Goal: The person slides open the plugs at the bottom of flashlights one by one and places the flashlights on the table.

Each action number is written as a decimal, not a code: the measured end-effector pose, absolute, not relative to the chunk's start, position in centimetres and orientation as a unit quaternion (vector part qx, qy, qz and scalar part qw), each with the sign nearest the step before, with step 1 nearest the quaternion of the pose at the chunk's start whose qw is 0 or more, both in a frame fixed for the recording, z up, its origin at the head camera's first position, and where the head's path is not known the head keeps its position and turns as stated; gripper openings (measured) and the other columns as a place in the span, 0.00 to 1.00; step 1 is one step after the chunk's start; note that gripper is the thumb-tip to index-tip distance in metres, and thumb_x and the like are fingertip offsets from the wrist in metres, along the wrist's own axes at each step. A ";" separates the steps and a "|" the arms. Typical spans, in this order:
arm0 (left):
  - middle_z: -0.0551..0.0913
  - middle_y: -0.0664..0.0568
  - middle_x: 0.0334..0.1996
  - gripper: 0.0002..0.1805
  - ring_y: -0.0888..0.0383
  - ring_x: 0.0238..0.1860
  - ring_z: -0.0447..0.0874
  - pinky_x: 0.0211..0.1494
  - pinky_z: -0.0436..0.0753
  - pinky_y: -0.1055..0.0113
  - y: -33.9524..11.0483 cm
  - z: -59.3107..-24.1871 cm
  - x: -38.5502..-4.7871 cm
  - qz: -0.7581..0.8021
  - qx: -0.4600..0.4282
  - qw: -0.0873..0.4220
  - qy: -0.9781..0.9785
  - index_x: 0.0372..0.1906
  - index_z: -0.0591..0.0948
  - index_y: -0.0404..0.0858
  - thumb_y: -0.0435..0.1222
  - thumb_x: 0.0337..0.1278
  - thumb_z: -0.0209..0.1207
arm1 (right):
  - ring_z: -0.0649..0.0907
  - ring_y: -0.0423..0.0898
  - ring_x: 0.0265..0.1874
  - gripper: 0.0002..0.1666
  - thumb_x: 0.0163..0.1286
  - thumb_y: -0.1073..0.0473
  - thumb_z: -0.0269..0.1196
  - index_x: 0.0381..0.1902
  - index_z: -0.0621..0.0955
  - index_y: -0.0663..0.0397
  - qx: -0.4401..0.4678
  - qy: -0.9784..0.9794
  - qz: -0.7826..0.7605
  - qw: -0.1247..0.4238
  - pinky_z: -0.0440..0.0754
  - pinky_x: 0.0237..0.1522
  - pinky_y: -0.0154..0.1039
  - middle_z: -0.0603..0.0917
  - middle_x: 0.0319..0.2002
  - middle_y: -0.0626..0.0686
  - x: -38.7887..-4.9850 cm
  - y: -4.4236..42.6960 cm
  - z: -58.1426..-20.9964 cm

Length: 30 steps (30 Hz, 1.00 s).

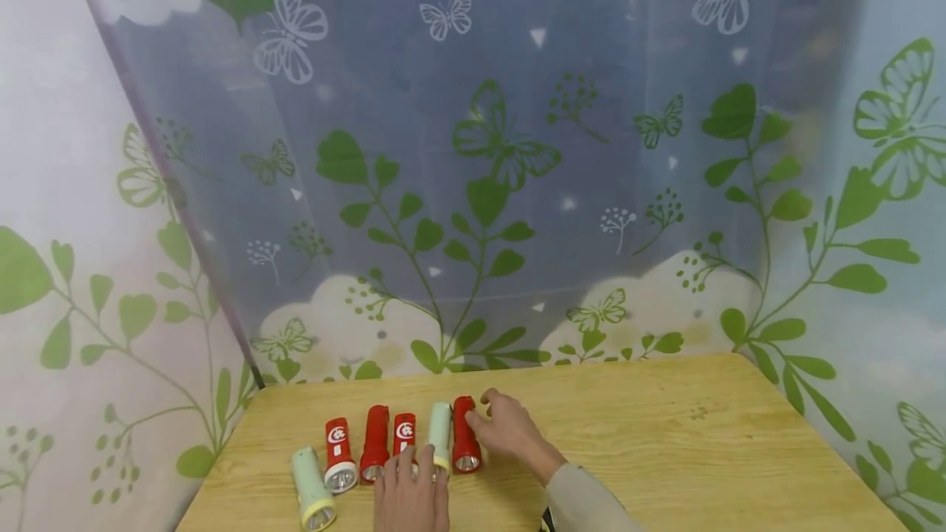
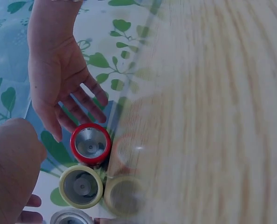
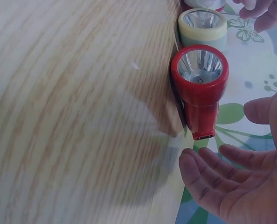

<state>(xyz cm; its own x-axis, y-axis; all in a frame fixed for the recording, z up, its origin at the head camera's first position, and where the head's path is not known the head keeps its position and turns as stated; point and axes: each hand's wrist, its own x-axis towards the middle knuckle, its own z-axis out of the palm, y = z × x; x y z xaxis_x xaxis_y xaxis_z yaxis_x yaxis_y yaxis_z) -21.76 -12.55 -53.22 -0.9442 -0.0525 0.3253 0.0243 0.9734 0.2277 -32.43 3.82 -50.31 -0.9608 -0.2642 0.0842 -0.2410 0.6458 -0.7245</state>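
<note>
Several flashlights lie in a row on the wooden table. At the right end is a red flashlight [image 1: 465, 435], with a mint green flashlight [image 1: 440, 433] beside it. My right hand [image 1: 510, 429] hovers just right of the red one, fingers spread and loosely bent; in the right wrist view a gap separates the right hand [image 3: 236, 182] from that flashlight's tail [image 3: 204, 133]. My left hand [image 1: 412, 495], fingers extended, is over the lens ends of the mint flashlight and a red flashlight with a white logo [image 1: 404, 429], partly hiding them. Whether it touches them I cannot tell.
Further left lie a plain red flashlight [image 1: 375, 442], a red one with a white head [image 1: 339, 454] and another mint green one [image 1: 312, 487]. The wooden table [image 1: 665, 425] extends to the right. Printed curtains [image 1: 473, 187] hang behind it and at both sides.
</note>
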 end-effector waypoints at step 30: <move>0.80 0.41 0.55 0.23 0.40 0.58 0.77 0.64 0.75 0.40 -14.9 -52.8 -20.8 -0.081 0.042 0.149 -0.985 0.61 0.77 0.42 0.48 0.67 0.59 | 0.77 0.47 0.29 0.24 0.69 0.45 0.63 0.42 0.80 0.65 -0.094 0.911 -0.397 0.057 0.74 0.30 0.39 0.81 0.31 0.54 -32.6 2.2 -51.7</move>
<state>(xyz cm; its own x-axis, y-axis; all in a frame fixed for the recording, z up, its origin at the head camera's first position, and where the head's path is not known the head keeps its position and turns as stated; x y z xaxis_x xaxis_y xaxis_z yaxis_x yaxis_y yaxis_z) -20.83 -14.88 -52.83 -0.9524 -0.1062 0.2858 -0.0582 0.9835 0.1715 -32.61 2.18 -51.71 -0.9760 -0.2157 -0.0291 -0.1254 0.6665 -0.7349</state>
